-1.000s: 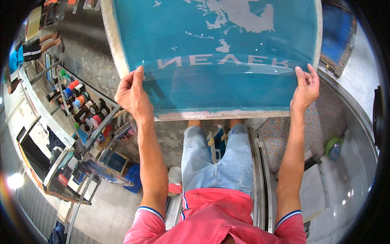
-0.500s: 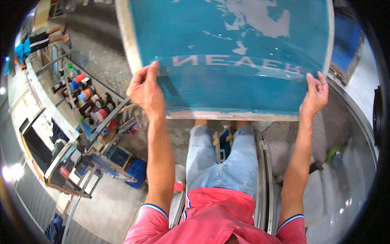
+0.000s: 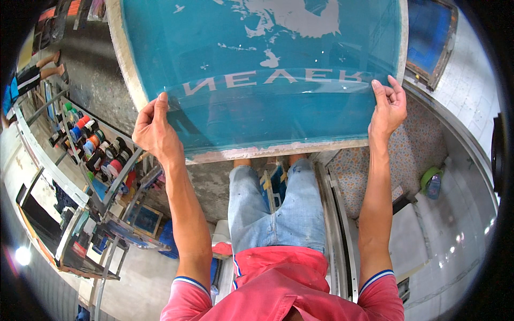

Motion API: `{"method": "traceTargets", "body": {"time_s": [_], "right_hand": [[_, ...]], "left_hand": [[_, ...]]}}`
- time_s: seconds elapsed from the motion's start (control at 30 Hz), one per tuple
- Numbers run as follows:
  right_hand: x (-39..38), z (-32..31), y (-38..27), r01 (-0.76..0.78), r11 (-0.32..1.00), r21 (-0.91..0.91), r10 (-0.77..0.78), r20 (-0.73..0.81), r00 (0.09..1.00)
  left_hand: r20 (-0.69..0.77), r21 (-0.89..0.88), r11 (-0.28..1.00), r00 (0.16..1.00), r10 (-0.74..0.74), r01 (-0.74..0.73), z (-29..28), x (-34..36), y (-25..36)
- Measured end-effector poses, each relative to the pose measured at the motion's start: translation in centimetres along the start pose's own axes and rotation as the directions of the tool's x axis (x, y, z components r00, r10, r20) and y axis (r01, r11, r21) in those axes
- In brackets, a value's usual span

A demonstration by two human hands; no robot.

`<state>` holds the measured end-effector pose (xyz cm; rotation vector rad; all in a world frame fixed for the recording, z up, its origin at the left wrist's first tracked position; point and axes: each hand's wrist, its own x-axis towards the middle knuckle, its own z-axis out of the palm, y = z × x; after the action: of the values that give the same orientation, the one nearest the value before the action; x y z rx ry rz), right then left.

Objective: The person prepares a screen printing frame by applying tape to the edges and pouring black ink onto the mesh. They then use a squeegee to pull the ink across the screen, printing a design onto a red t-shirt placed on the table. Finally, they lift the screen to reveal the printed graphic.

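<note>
A large teal screen-printing screen (image 3: pixel 267 117) in a pale frame fills the upper middle, with light cut-out shapes and a row of mirrored lettering. A clear film strip (image 3: pixel 273 88) runs across it, over or just below the lettering. My left hand (image 3: pixel 156 123) pinches the strip's left end beside the frame's edge. My right hand (image 3: pixel 386 104) pinches its right end near the opposite side, fingers curled. Whether the film touches the mesh along its length I cannot tell. My legs in pale denim show below the screen's lower edge.
A rack of coloured ink cans (image 3: pixel 93 144) and metal framework stand at left. A person (image 3: pixel 24 80) is at upper left. At right are another blue screen (image 3: pixel 428 37), a curved metal edge, a speckled surface (image 3: pixel 385 160) and a green basin (image 3: pixel 431 179) with a bottle.
The screen and both my hands swung slightly right, then left, now lying further left in view than a second ago. The surroundings shifted a little too. Both pinches look the same.
</note>
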<state>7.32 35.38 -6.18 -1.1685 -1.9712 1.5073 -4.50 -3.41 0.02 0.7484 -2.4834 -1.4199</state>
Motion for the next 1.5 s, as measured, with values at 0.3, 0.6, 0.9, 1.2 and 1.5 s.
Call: {"method": "traceTargets", "body": {"time_s": [0.3, 0.6, 0.9, 1.2, 1.5], "right_hand": [[0.0, 0.2, -0.1, 0.007, 1.0, -0.019, -0.007, -0.002, 1.0], [0.1, 0.1, 0.4, 0.04, 0.997, -0.069, -0.041, -0.012, 0.999], [0.1, 0.1, 0.5, 0.05, 0.994, -0.094, -0.05, -0.002, 0.999], [0.2, 0.4, -0.3, 0.022, 0.98, -0.197, -0.02, 0.009, 1.0], [1.1, -0.8, -2.1, 0.064, 0.865, -0.497, -0.032, 0.074, 0.997]], "left_hand": [[0.007, 0.003, 1.0, 1.0, 0.002, -0.002, -0.1, 0.0, -0.1], [0.004, -0.006, 1.0, 1.0, -0.004, 0.004, 0.1, -0.1, 0.0], [-0.007, 0.046, 0.999, 1.0, 0.011, -0.011, 0.3, -0.1, 0.3], [-0.006, 0.161, 0.985, 0.998, 0.06, -0.058, 0.3, 0.0, 0.3], [0.083, 0.485, 0.86, 0.987, 0.135, -0.158, -1.4, 0.2, 1.1]]}}
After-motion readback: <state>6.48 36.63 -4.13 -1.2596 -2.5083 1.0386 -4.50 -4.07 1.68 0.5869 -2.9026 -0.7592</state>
